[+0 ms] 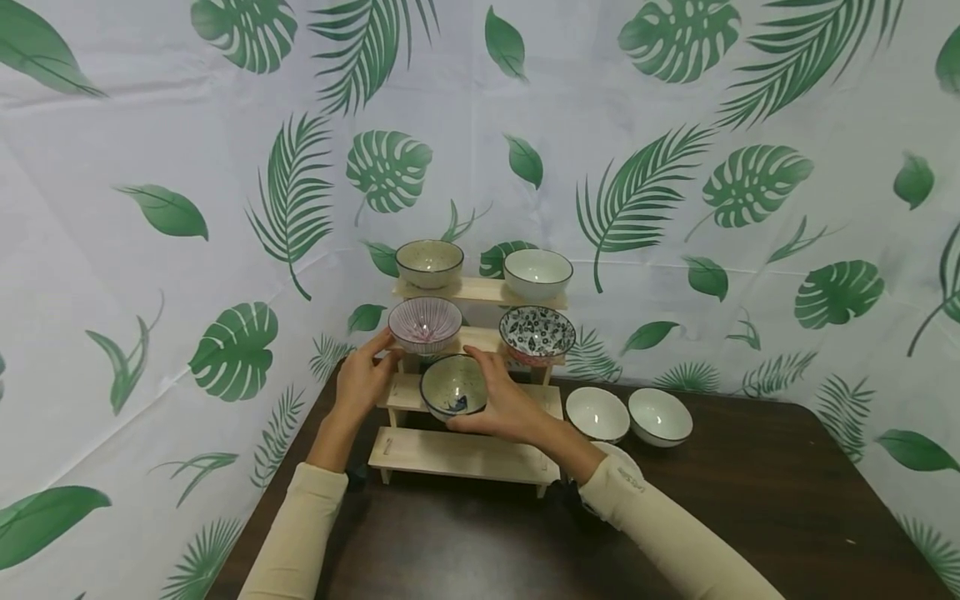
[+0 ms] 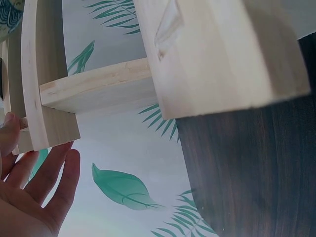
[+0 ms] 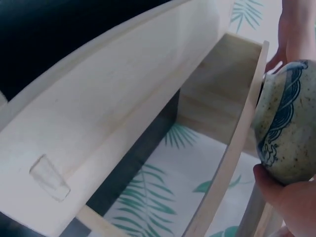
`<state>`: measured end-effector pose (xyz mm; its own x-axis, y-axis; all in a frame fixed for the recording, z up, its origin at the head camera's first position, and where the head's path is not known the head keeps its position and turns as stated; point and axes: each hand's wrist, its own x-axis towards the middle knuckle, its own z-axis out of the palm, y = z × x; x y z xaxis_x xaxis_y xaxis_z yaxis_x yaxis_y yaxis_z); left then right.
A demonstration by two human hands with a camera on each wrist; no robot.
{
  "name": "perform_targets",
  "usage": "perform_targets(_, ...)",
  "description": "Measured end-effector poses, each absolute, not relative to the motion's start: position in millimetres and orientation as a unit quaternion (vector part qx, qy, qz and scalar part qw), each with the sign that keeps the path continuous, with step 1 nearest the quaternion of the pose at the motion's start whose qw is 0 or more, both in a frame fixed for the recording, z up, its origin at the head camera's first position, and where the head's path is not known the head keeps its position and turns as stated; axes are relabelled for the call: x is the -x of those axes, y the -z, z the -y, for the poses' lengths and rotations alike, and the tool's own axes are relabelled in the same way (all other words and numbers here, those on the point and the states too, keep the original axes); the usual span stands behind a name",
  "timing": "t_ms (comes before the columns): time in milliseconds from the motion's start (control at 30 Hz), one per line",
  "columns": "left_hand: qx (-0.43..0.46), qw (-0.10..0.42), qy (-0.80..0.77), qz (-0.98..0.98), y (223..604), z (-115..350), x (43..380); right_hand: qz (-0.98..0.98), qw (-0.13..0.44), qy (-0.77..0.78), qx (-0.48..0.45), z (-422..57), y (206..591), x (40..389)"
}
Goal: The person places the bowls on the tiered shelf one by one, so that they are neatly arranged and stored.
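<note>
A tiered wooden display stand point(image 1: 465, 457) carries several patterned bowls. My right hand point(image 1: 513, 404) holds a speckled beige bowl with blue painting point(image 1: 452, 385) by its right side, over the second step from the bottom. The right wrist view shows that bowl point(image 3: 291, 123) tilted, its wave-patterned outside against my thumb. My left hand point(image 1: 363, 379) grips the left end of a higher step, just below a pink-striped bowl point(image 1: 425, 323). In the left wrist view, thumb and fingers point(image 2: 63, 182) are at that board's end.
On the top step stand a beige bowl point(image 1: 429, 265) and a white bowl point(image 1: 537, 275). A black floral bowl point(image 1: 537, 333) is right of the pink-striped one. White bowls point(image 1: 597, 414) sit on the dark table point(image 1: 750, 500) right of the stand. A leaf-print cloth point(image 1: 480, 167) hangs behind.
</note>
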<state>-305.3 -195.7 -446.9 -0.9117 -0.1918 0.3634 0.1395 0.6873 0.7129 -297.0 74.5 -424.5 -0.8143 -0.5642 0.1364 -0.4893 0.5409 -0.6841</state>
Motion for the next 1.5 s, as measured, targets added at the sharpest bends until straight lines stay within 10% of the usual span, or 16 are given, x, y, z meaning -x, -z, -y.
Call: perform_targets(1500, -0.013, 0.203, 0.402, 0.893, 448, 196, 306, -0.871, -0.015, 0.415, 0.263, -35, 431, 285)
